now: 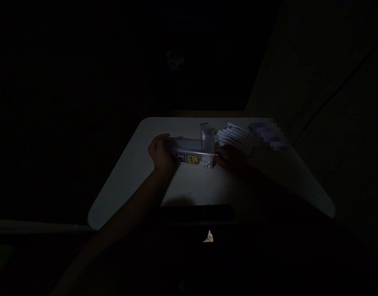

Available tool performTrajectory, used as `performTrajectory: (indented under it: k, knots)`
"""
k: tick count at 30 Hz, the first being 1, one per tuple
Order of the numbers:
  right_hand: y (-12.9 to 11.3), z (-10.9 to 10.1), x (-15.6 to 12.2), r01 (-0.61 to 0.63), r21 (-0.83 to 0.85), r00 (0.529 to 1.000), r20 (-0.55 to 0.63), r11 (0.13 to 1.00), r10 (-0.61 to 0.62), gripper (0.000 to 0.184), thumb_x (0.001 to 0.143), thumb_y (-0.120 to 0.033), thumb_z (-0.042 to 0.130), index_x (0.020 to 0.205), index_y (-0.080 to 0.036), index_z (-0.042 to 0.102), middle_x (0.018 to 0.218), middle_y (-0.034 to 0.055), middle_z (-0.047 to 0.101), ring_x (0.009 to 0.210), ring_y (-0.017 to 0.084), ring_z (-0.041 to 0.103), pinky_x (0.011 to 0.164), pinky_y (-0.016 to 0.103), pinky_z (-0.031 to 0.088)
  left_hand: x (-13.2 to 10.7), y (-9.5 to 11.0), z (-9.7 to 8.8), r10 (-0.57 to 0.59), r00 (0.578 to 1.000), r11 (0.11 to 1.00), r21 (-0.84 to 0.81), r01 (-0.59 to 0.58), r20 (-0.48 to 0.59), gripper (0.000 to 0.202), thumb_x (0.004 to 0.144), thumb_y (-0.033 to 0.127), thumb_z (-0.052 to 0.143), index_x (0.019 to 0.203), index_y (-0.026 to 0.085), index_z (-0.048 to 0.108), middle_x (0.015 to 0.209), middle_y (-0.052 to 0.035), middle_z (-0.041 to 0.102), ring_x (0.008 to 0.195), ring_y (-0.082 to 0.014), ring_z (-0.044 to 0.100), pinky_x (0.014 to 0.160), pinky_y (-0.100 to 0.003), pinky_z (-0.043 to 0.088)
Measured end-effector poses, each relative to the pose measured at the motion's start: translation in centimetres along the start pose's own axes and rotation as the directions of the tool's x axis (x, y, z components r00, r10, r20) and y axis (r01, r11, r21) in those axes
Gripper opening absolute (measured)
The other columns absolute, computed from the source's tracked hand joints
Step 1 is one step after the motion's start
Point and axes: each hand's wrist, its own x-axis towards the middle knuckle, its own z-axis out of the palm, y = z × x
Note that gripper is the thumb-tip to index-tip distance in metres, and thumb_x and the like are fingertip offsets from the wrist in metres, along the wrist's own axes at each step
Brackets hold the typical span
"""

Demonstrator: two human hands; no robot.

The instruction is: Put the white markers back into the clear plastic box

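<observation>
A clear plastic case (189,144) with a yellow and blue label on its front lies lengthwise between my hands over the white table. My left hand (161,153) is wrapped round its left end. At the right end, the fingers of my right hand (230,158) are closed on the case's edge; the hand is in deep shadow. An upright clear flap or piece (208,136) rises at the case's right back. Just behind my right hand lie several white markers (233,135) with coloured ends, side by side.
The white table (124,189) has rounded corners. A blurred, pixelated purplish object (269,135) sits at its back right. Along the front edge is a dark bar (195,213). A wall with a dark cable (339,88) stands to the right. The room is very dark.
</observation>
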Motion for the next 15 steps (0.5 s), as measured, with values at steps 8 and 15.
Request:
performTrajectory:
  k: [8, 15]
  knots:
    - [0.12, 0.29, 0.02, -0.022, -0.026, 0.999, -0.029, 0.999, 0.022, 0.023, 0.085, -0.031, 0.050, 0.098, -0.019, 0.065, 0.086, 0.0068, 0.068, 0.080, 0.017, 0.060, 0.071, 0.027, 0.042, 0.14, -0.47, -0.01, -0.049, 0.996, 0.998, -0.037, 0.051, 0.069, 0.025, 0.068, 0.030, 0.041, 0.079, 0.018, 0.059, 0.064, 0.0001, 0.056, 0.063, -0.0154, 0.060, 0.061, -0.029, 0.046]
    - [0.33, 0.33, 0.05, -0.029, -0.017, 0.999, -0.019, 0.999, 0.028, 0.025, 0.085, -0.030, 0.050, 0.101, -0.017, 0.065, 0.091, 0.0081, 0.068, 0.084, 0.018, 0.060, 0.075, 0.029, 0.044, -0.02, -0.22, 0.08, -0.045, 0.998, 0.998, -0.035, 0.047, 0.052, 0.023, 0.068, 0.029, 0.042, 0.078, 0.018, 0.059, 0.064, 0.0004, 0.056, 0.062, -0.0148, 0.060, 0.059, -0.028, 0.046]
